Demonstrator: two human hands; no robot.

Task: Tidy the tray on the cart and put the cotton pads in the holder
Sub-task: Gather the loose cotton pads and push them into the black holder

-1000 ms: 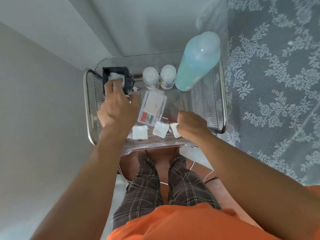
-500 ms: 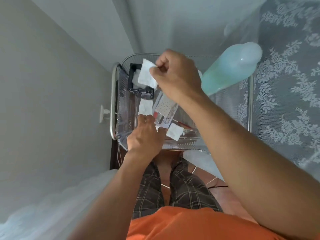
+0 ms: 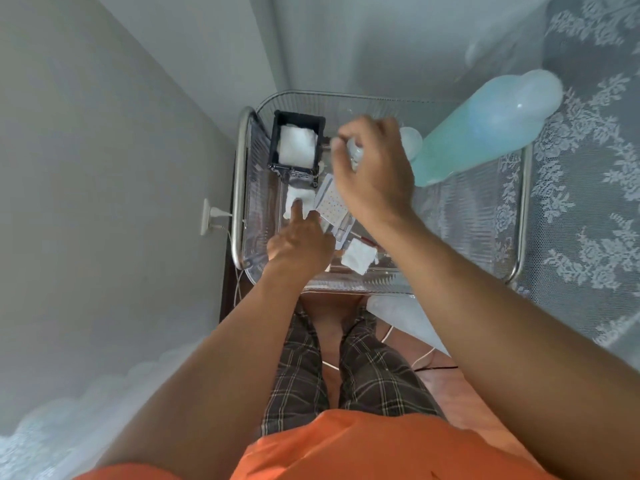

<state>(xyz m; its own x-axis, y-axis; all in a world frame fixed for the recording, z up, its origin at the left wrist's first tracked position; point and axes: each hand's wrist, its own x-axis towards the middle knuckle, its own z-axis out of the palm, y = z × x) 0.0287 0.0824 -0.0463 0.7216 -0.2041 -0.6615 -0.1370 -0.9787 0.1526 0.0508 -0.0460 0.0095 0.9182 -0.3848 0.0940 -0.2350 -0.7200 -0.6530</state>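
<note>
A: What does the right hand (image 3: 372,174) cover?

B: Most of a small white-capped bottle (image 3: 412,140) beyond it, and the far end of the printed packet (image 3: 330,202) under its wrist. Its fingertips are blurred, so any grip is unreadable.

A: And the left hand (image 3: 299,242)?

B: It hides the near edge of the cotton pad (image 3: 297,199) under its forefinger.

I'm looking into a corner of a home, likely a bedroom or bathroom nook: plain grey walls, a lace curtain (image 3: 588,188), a wall socket (image 3: 207,216) with a plug, and a toiletry-laden cart (image 3: 239,202).
</note>
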